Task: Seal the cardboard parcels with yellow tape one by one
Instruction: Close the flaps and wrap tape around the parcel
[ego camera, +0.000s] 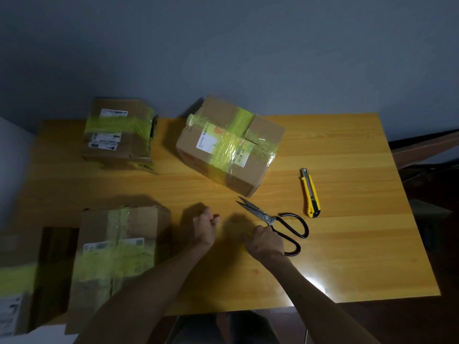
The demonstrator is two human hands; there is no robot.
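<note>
Sealed so far: four cardboard parcels carry yellow bands: the upper-left parcel point(119, 130), the centre parcel point(231, 145), the lower-left parcel point(119, 249), and the edge parcel point(15, 281), which is cut off by the left border of the frame.
Quality of seals: the centre parcel is crossed both ways. The lower-left one has a band along its seam and a broad one across it. The edge parcel is too cropped and dim to judge.
Left to do: no bare parcel shows, so the run looks near its end, perhaps with one more strip to pull and cut. This is a judgement only.
Task's thing: the yellow tape point(244, 247) shows as a small yellow sliver under the right hand, low in the centre of the frame. It looks like the roll, but little of it is visible.
Left hand point(205, 227): it hovers low at centre-left over the surface point(347, 244). Its fingers are curled and the thumb is pressed to the forefinger. Whether a tape end sits in that pinch cannot be told.
Right hand point(265, 240): its fingers are wrapped down over the yellow tape, knuckles up, and it sits apart from the left hand.
Tools: the scissors point(273, 219) lie just beside the right hand, blades pointing up-left. The utility knife point(310, 192) lies further right, untouched.
</note>
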